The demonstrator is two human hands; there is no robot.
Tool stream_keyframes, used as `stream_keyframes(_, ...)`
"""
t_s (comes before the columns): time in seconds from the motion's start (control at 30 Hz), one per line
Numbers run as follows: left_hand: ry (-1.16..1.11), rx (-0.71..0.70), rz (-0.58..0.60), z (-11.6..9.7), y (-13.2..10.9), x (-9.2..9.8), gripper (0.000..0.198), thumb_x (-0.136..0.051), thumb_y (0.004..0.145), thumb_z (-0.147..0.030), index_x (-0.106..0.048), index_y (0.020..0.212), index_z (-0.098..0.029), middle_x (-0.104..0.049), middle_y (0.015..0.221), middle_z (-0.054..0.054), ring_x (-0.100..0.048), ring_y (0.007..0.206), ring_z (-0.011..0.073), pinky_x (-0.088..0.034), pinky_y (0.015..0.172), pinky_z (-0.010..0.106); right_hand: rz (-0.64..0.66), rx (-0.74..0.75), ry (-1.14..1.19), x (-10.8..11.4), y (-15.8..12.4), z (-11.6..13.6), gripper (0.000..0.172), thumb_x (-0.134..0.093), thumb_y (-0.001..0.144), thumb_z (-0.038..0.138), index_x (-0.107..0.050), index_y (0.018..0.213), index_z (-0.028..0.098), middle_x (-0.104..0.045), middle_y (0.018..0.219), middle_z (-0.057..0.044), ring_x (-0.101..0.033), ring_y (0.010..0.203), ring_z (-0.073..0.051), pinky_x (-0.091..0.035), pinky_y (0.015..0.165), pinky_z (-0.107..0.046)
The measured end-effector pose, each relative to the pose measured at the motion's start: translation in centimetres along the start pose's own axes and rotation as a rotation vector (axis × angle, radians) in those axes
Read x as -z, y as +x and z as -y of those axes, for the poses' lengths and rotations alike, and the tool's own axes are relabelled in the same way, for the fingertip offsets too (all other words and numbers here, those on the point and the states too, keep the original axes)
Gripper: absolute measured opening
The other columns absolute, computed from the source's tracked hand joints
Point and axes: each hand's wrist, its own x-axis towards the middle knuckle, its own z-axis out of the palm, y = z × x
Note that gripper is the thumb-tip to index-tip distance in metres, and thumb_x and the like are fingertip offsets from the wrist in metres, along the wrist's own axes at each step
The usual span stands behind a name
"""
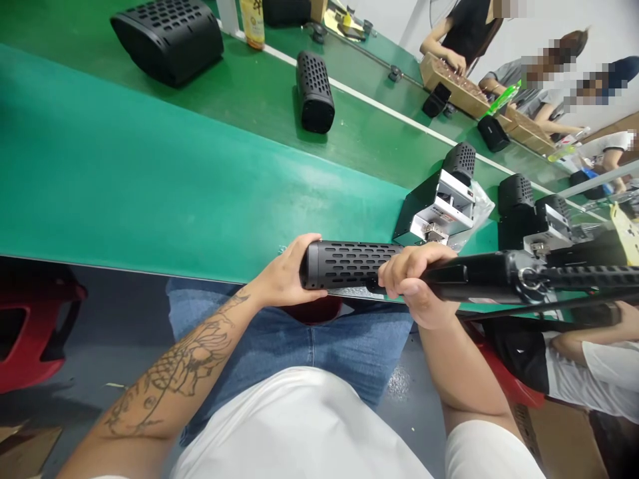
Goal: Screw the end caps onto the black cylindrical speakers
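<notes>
A black housing with rows of slotted holes [349, 261] lies on its side at the front edge of the green table. My left hand [289, 274] is closed around its left end, thumb on the near side and fingers over the far side. My right hand [422, 283] wraps round a black electric screwdriver [474, 278], which lies nearly level and points left. The screwdriver's tip meets the right part of the housing, though my fingers hide the exact contact. A coiled cord [589, 276] runs from its rear end off to the right.
Behind my right hand stands a black and silver metal unit [434, 209]. More perforated black housings [315, 93] rest on the green conveyor, a larger one [170, 40] at far left. A yellow bottle [252, 25] stands at the back. Other people work across and to the right.
</notes>
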Motion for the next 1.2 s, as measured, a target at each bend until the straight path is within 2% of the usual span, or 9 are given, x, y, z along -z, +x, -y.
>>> stream_keyframes(0.17,0.011,-0.008,-0.011,0.2,-0.1,-0.1,0.128,-0.111,0.087,-0.044,-0.038,0.192,-0.027,-0.065,0.187,0.024,-0.075,0.171,0.0473,-0.064,0.146,0.065,0.042,-0.001,-0.003,0.2,-0.8,-0.7,0.041,-0.107,0.101,0.044,-0.072,0.085,0.029,-0.066,0.062,0.008,-0.060,0.043,-0.014,-0.063,0.051,-0.030)
stream_keyframes(0.3,0.032,-0.001,-0.031,0.6,-0.3,-0.4,0.133,-0.113,0.084,-0.043,-0.038,0.193,-0.028,-0.065,0.187,0.024,-0.074,0.172,0.0482,-0.064,0.147,0.066,-0.053,0.029,0.019,1.2,-0.5,0.0,0.044,-0.107,0.103,0.051,-0.071,0.089,0.030,-0.064,0.060,0.011,-0.056,0.041,-0.013,-0.062,0.050,-0.031)
stream_keyframes(0.53,0.058,-0.067,-0.060,0.8,-0.4,-1.0,0.126,-0.111,0.086,-0.042,-0.039,0.189,-0.026,-0.068,0.184,0.025,-0.075,0.172,0.0496,-0.064,0.146,0.068,-0.715,0.295,-0.384,13.5,4.7,-1.3,0.048,-0.114,0.094,0.060,-0.077,0.094,0.029,-0.067,0.064,0.009,-0.064,0.050,-0.014,-0.058,0.053,-0.032)
stream_keyframes(0.7,0.064,-0.053,-0.058,0.9,-0.5,-1.1,0.124,-0.110,0.087,-0.042,-0.039,0.188,-0.026,-0.068,0.186,0.025,-0.075,0.173,0.0491,-0.066,0.146,0.068,-0.684,0.142,-0.364,18.2,5.1,-3.9,0.057,-0.115,0.089,0.071,-0.072,0.089,0.034,-0.064,0.064,0.010,-0.061,0.051,-0.015,-0.059,0.053,-0.039)
stream_keyframes(0.87,0.057,-0.006,-0.062,0.5,-0.3,-1.1,0.131,-0.114,0.082,-0.040,-0.042,0.190,-0.027,-0.069,0.186,0.023,-0.075,0.173,0.0486,-0.065,0.147,0.067,-0.677,0.099,-0.329,16.7,3.9,-3.5,0.045,-0.116,0.087,0.059,-0.076,0.087,0.038,-0.065,0.063,0.009,-0.058,0.051,-0.016,-0.062,0.056,-0.043)
stream_keyframes(1.0,0.035,-0.002,-0.045,-0.2,0.1,-1.1,0.131,-0.115,0.081,-0.041,-0.044,0.190,-0.025,-0.068,0.187,0.025,-0.075,0.173,0.0488,-0.065,0.147,0.066,-0.699,0.151,-0.258,13.9,3.3,-0.7,0.037,-0.112,0.083,0.044,-0.077,0.082,0.033,-0.063,0.060,0.008,-0.061,0.048,-0.015,-0.062,0.052,-0.035)
stream_keyframes(1.07,0.019,0.005,-0.031,-0.5,0.2,-1.1,0.128,-0.114,0.084,-0.043,-0.045,0.190,-0.024,-0.067,0.188,0.025,-0.074,0.174,0.0479,-0.064,0.148,0.065,-0.594,0.136,-0.201,11.2,2.4,1.4,0.039,-0.110,0.085,0.046,-0.074,0.080,0.032,-0.063,0.062,0.008,-0.063,0.047,-0.016,-0.065,0.053,-0.034)
stream_keyframes(1.13,0.007,0.016,-0.024,-0.6,0.3,-1.1,0.125,-0.113,0.086,-0.044,-0.046,0.189,-0.023,-0.066,0.189,0.025,-0.073,0.176,0.0470,-0.063,0.149,0.063,-0.529,0.220,-0.116,7.6,1.2,3.3,0.048,-0.112,0.086,0.056,-0.071,0.082,0.033,-0.055,0.058,0.011,-0.049,0.036,-0.014,-0.056,0.042,-0.033)
stream_keyframes(1.2,-0.005,0.030,-0.022,-0.7,0.3,-1.2,0.125,-0.114,0.087,-0.046,-0.046,0.190,-0.024,-0.066,0.189,0.024,-0.073,0.176,0.0459,-0.063,0.149,0.063,-0.315,0.180,-0.085,3.5,0.0,4.7,0.048,-0.111,0.092,0.062,-0.073,0.086,0.034,-0.056,0.057,0.011,-0.044,0.031,-0.015,-0.057,0.040,-0.037)
